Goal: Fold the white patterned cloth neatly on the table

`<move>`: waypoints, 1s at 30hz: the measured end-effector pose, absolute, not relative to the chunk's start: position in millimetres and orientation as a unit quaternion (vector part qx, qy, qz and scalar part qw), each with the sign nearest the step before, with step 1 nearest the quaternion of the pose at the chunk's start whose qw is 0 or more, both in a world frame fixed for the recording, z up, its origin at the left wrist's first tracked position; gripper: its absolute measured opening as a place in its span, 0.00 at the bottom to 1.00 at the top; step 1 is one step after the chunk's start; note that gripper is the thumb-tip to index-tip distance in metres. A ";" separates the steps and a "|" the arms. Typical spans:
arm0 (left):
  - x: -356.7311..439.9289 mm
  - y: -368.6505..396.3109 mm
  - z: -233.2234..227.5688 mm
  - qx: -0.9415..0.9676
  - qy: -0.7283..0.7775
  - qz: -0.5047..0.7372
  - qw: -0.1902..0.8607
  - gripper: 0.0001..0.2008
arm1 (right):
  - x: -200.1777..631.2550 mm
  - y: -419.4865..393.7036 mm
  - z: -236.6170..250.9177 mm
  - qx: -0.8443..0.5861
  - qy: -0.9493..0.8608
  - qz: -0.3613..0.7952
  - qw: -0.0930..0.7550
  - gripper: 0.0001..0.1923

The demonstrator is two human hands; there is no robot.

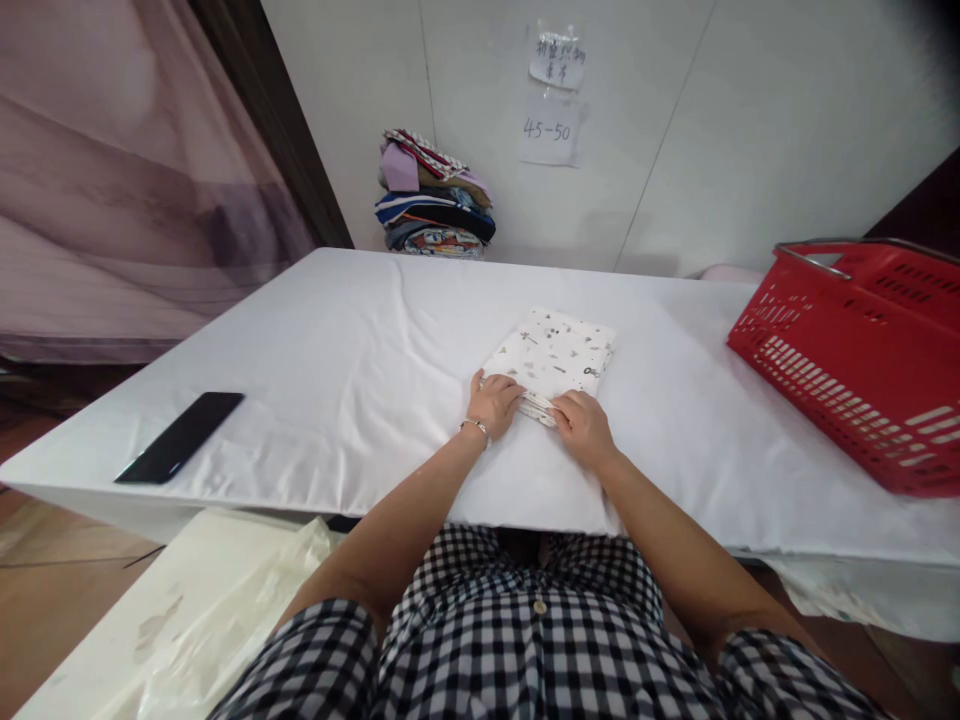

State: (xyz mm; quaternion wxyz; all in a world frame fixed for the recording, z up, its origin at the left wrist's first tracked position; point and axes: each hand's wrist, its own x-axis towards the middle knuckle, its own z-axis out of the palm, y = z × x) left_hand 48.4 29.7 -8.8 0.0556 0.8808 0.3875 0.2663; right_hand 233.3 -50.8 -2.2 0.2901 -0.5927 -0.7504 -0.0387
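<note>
**Inspection: both hands at the near edge of a folded printed cloth**

I sit at a table draped in a white sheet (pixel 360 340). A folded cloth (pixel 555 355), white with small dark printed figures, lies flat on the sheet just ahead of me, slightly right of my centre line. It forms a compact rectangle turned a little clockwise, its long axis running away from me and to the right, towards the far wall.

My left hand (pixel 493 402) rests on the near left corner of the cloth, fingers curled down onto the fabric; a thin bracelet shows at the wrist. My right hand (pixel 583 425) sits at the near edge, fingers closed on the layered fold, pinching the stacked edges together. Both hands are in contact with the cloth. The two hands lie close together, nearly touching, with the layered edge between them. The whole body of the cloth lies beyond my fingertips, away from me; neither hand is clearly nearer, though the right has the firmer hold on the edge.

Other items noted: a dark phone (pixel 180 437) lies flat on the sheet well off to my left, near the front edge. A red plastic basket (pixel 862 350) with a metal handle stands at the right end of the table, well apart from the cloth. A stack of folded garments (pixel 435 195) stands against the wall, where two paper notes (pixel 553 100) are stuck above.
</note>
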 end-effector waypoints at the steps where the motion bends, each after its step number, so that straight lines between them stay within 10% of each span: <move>1: 48.2 29.6 -9.1 0.881 0.387 0.268 0.052 0.11 | 233.3 -50.9 -2.2 -0.592 -0.751 -0.039 0.291 0.12; 30: 53.5 19.2 -2.8 0.920 0.316 0.230 -0.011 0.13 | 233.0 -51.8 -3.4 -0.584 -0.760 -0.047 0.281 0.13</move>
